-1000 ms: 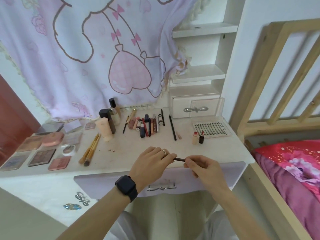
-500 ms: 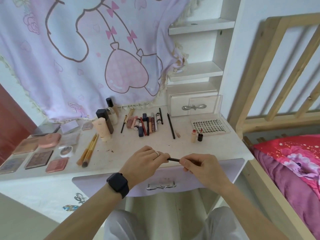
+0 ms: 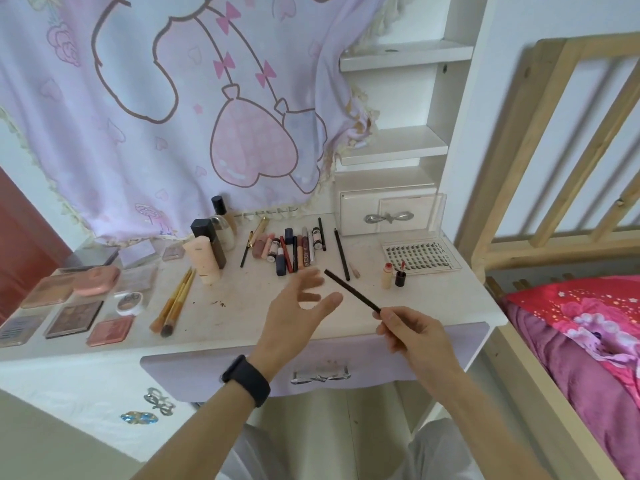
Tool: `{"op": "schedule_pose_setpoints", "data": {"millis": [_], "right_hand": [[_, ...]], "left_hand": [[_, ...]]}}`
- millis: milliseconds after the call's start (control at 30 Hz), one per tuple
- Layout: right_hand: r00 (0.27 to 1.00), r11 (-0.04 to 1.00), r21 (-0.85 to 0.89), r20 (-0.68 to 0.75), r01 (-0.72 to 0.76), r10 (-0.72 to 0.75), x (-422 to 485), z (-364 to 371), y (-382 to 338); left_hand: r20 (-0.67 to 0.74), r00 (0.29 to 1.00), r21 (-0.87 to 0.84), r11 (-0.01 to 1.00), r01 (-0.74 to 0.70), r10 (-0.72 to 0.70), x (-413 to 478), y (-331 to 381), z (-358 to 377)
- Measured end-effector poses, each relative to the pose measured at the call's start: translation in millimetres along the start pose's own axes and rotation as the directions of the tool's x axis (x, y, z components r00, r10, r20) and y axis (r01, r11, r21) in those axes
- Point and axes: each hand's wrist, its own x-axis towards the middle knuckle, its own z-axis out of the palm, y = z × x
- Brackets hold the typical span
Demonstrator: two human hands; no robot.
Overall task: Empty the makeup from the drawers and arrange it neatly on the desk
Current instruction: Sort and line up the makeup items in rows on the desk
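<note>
Right hand (image 3: 415, 336) pinches the near end of a dark eyeliner pencil (image 3: 351, 291) between thumb and curled fingers. The pencil slants up and away, held in the air above the desk (image 3: 242, 317), in front and to the right of the row of lip tubes (image 3: 294, 251). Left hand (image 3: 294, 313), wearing a black wristband (image 3: 246, 379), hovers directly in front of that row with fingers spread and blurred, holding nothing and apart from the pencil.

Right of the row:
- a second black pencil (image 3: 342, 254) lying flat
- two small bottles (image 3: 393, 275), then a lash tray (image 3: 420, 254)

Left of the row:
- a peach foundation tube (image 3: 204, 259)
- wooden-handled brushes (image 3: 175, 303)
- flat palettes (image 3: 74, 315), furthest left

Behind and right of the row is a small white drawer (image 3: 388, 216), shut. Well in front of the row, below both hands, is a purple drawer front (image 3: 381, 358).
</note>
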Motion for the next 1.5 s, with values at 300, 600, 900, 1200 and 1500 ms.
{"op": "schedule_pose_setpoints", "data": {"millis": [300, 600, 900, 1200, 1500], "right_hand": [[1.000, 0.966, -0.258, -0.018, -0.030, 0.026, 5, 14, -5], [0.981, 0.789, -0.587, 0.169, 0.181, -0.099, 15, -2, -42], [0.947, 0.868, -0.432, -0.086, 0.245, -0.310, 12, -61, -59], [0.987, 0.980, -0.121, -0.007, 0.161, -0.163, 13, -15, -30], [0.976, 0.973, -0.197, -0.155, 0.120, -0.152, 27, -35, -3]], "left_hand": [[0.103, 0.993, 0.015, 0.998, -0.066, 0.064, 7, 7, 24], [0.350, 0.766, 0.577, 0.521, -0.629, 0.538, 20, 3, -1], [0.149, 0.895, 0.704, 0.591, -0.394, 0.420, 24, -22, -76], [-0.007, 0.993, -0.178, 0.977, 0.117, -0.120, 30, -4, -3], [0.038, 0.943, -0.353, 0.878, 0.323, -0.331, 77, 7, 27]]}}
